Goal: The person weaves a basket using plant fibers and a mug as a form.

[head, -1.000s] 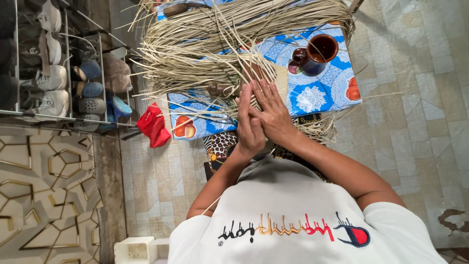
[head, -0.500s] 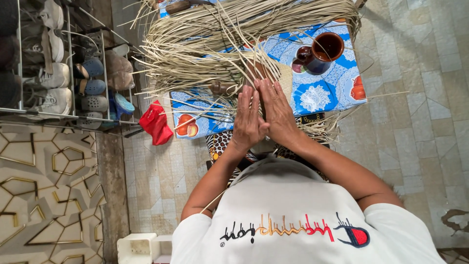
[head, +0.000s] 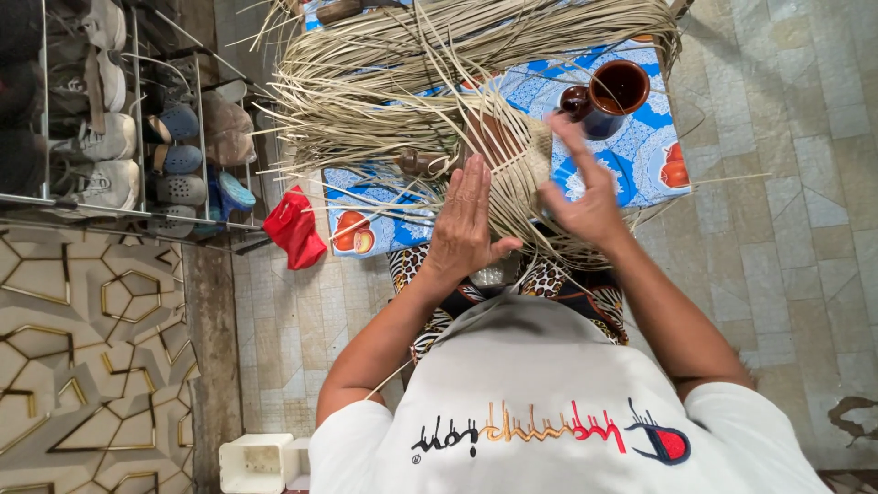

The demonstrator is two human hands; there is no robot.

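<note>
A partly woven mat of pale straw strips (head: 512, 155) lies in front of me on a blue patterned cloth (head: 640, 155), with a loose bundle of long strips (head: 393, 82) fanning out beyond it. My left hand (head: 465, 224) is flat with straight fingers, resting over the near edge of the weave. To its right, my right hand (head: 585, 197) hovers with spread fingers and holds nothing. The two hands are apart.
A dark brown mug (head: 615, 94) stands on the cloth at the right. A red bag (head: 294, 227) lies on the tiled floor at the left, next to a metal shoe rack (head: 110, 119) full of shoes. A white plastic box (head: 256, 462) sits near my left side.
My palms were pressed together over the weave. They have separated: the right hand swung out to the right, the left stayed near the middle.
</note>
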